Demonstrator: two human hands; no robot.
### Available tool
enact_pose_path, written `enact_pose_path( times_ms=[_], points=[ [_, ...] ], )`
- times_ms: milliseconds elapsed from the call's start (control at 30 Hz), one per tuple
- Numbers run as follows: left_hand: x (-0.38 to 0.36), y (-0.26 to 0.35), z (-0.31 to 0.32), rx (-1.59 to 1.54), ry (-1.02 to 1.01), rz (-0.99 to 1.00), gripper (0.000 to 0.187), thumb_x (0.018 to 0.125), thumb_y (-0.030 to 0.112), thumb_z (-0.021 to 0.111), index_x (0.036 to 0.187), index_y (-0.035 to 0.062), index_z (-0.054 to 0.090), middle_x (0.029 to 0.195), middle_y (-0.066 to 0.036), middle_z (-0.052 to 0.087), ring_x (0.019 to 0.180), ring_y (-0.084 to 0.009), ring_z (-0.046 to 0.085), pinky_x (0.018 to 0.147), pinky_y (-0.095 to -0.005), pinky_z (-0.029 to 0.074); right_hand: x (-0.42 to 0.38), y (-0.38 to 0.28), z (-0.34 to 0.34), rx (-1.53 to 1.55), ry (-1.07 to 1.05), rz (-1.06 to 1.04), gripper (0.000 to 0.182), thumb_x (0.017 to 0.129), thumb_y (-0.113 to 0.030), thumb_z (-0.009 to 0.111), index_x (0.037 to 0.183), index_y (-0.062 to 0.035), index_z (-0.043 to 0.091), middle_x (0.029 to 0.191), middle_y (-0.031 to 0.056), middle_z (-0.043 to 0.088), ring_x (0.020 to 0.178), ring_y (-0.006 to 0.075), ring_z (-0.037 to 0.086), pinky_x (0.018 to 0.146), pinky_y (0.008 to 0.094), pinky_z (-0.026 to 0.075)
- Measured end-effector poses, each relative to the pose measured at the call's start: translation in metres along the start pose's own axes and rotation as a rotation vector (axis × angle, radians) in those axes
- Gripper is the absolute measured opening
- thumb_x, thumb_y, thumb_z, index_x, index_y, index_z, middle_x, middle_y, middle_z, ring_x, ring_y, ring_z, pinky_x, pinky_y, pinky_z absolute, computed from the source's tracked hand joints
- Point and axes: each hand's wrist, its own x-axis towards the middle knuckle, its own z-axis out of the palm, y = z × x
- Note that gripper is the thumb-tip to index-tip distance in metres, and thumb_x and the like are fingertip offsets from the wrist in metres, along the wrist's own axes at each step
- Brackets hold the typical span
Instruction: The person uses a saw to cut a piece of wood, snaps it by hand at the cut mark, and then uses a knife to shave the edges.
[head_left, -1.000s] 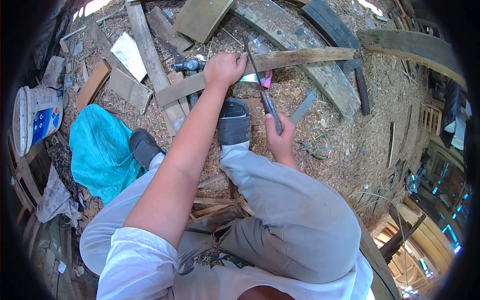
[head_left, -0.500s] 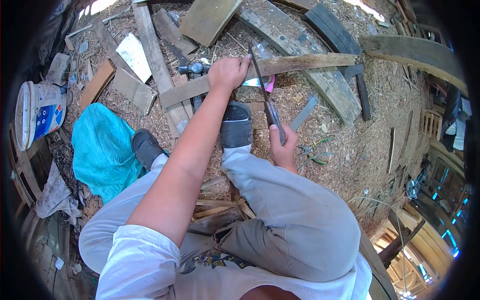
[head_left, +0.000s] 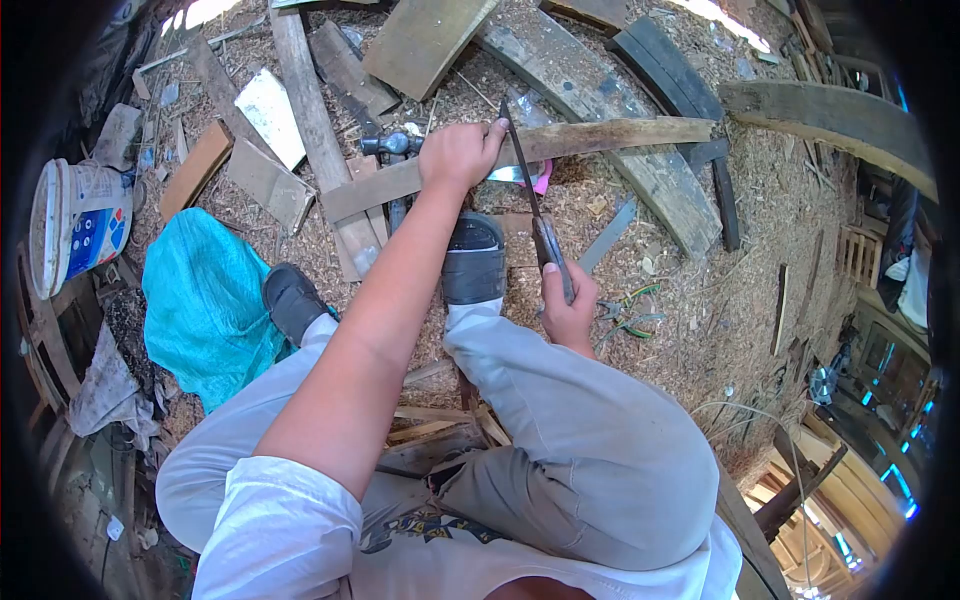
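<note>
My left hand [head_left: 462,157] is closed round a long thin wooden strip [head_left: 610,134] that lies crosswise over other boards. My right hand [head_left: 571,305] grips the dark handle of a saw [head_left: 529,185], whose narrow blade points up and away from me and crosses the strip just right of my left thumb. Beside my left hand rests a hammer [head_left: 391,144], partly hidden under the strip. A pink-edged object [head_left: 541,177] lies beneath the blade. Green-handled pliers [head_left: 630,312] are on the ground right of my right hand.
Wood shavings and loose boards cover the ground, among them a thick grey plank [head_left: 660,195] and a dark beam [head_left: 668,68]. At the left are a teal sack [head_left: 205,300] and a white bucket [head_left: 92,225]. My shoe [head_left: 473,262] stands just below the strip.
My right hand and the saw have shifted slightly down and toward me, along the blade's line. My left hand stays on the strip. The whole view has moved a little.
</note>
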Motion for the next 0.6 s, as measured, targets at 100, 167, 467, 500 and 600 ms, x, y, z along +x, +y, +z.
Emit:
enact_pose_path(
  times_ms=[100, 167, 467, 500, 600],
  points=[
    [-0.002, 0.001, 0.001, -0.007, -0.002, 0.0, 0.061, 0.103, 0.061, 0.039, 0.098, 0.0168, 0.081, 0.093, -0.02, 0.075, 0.092, -0.04, 0.072, 0.08, -0.0528, 0.056, 0.0, -0.003, -0.002, -0.052, -0.001, -0.012, 0.03, 0.1, -0.014, 0.066, 0.074, -0.0038, 0.055, 0.061, -0.0065, 0.043, 0.058, 0.0038, 0.036, 0.051, 0.0285, 0.026],
    [-0.002, 0.001, 0.0, -0.008, 0.007, 0.004, 0.061, 0.103, 0.061, 0.039, 0.098, 0.0165, 0.081, 0.093, -0.02, 0.075, 0.092, -0.0402, 0.072, 0.08, -0.0529, 0.056, -0.001, -0.009, 0.0, -0.074, -0.002, -0.034, 0.03, 0.1, -0.014, 0.066, 0.074, -0.0038, 0.055, 0.061, -0.0061, 0.043, 0.058, 0.004, 0.036, 0.05, 0.0286, 0.027],
    [-0.002, 0.003, -0.001, 0.012, -0.009, -0.002, 0.061, 0.104, 0.059, 0.038, 0.099, 0.0164, 0.081, 0.095, -0.02, 0.075, 0.093, -0.0405, 0.072, 0.082, -0.0527, 0.056, 0.001, -0.014, -0.002, -0.057, 0.015, 0.012, 0.033, 0.098, -0.015, 0.066, 0.071, -0.0037, 0.052, 0.059, -0.0056, 0.042, 0.056, 0.0052, 0.036, 0.05, 0.0299, 0.027],
    [-0.002, 0.003, -0.002, 0.016, -0.009, 0.003, 0.061, 0.104, 0.059, 0.038, 0.099, 0.0164, 0.081, 0.095, -0.02, 0.075, 0.093, -0.0405, 0.072, 0.082, -0.0527, 0.056, 0.002, -0.013, -0.001, -0.094, 0.014, -0.019, 0.033, 0.098, -0.015, 0.066, 0.071, -0.0033, 0.052, 0.059, -0.0054, 0.042, 0.056, 0.0055, 0.036, 0.05, 0.0302, 0.027],
    [-0.001, 0.005, -0.003, 0.007, -0.011, -0.004, 0.061, 0.104, 0.059, 0.037, 0.099, 0.0156, 0.08, 0.095, -0.02, 0.075, 0.093, -0.0406, 0.072, 0.083, -0.0529, 0.056, 0.003, -0.014, -0.002, -0.139, 0.004, -0.064, 0.032, 0.098, -0.014, 0.066, 0.072, -0.0026, 0.053, 0.059, -0.0047, 0.042, 0.056, 0.006, 0.036, 0.05, 0.0309, 0.027]
  ],
)
